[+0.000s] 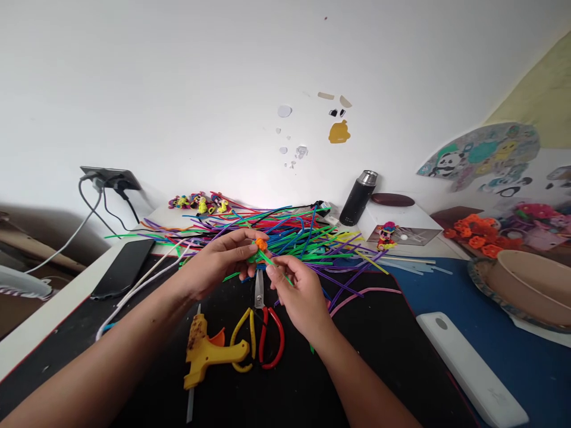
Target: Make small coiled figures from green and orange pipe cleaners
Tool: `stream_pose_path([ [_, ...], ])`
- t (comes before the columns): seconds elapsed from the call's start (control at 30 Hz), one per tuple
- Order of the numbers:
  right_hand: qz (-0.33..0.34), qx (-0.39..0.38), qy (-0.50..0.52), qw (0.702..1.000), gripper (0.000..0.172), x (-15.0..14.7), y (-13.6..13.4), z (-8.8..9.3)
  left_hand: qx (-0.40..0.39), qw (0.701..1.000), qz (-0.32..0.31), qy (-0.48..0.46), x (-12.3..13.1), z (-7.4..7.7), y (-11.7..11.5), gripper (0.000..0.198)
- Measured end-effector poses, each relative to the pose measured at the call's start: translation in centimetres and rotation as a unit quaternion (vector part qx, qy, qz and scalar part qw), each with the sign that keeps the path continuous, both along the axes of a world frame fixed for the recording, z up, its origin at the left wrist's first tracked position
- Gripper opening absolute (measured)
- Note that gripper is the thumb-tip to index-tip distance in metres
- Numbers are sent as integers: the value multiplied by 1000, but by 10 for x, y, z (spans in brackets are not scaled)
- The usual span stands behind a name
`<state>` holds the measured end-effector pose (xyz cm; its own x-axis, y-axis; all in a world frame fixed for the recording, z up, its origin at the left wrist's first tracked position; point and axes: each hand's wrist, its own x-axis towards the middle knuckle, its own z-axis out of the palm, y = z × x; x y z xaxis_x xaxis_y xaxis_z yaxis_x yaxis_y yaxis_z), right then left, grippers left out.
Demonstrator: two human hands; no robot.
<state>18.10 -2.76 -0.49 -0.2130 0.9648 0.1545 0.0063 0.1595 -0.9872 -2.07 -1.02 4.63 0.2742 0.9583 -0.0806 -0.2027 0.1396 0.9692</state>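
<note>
My left hand is closed on a small orange flower piece with a green stem. My right hand pinches the green stem just below the flower, fingers pressed together. Both hands hover over a black mat, in front of a big heap of coloured pipe cleaners. Directly below the hands lie scissors with one yellow and one red handle, and a yellow glue gun.
A black phone and white cable lie left. A black flask, small figures, orange flowers and a beige bowl sit right. A white bar lies at the front right.
</note>
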Motion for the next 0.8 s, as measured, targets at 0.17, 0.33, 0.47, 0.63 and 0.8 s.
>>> stream_pose_path([
  [0.17, -17, 26, -4, 1000, 31, 0, 0, 3, 1, 999, 0, 42, 1, -4, 0, 44],
  [0.33, -17, 23, 1, 1000, 29, 1, -1, 6, -1, 999, -25, 40, 3, -2, -1, 33],
  [0.47, -18, 23, 4, 1000, 28, 2, -1, 10, -14, 999, -30, 11, 5, -2, -2, 28],
  [0.63, -17, 26, 0, 1000, 27, 2, -2, 12, -38, 999, -16, -26, 5, -6, -1, 27],
  [0.8, -7, 11, 4, 1000, 29, 2, -3, 11, -52, 997, -19, -56, 5, -6, 0, 27],
])
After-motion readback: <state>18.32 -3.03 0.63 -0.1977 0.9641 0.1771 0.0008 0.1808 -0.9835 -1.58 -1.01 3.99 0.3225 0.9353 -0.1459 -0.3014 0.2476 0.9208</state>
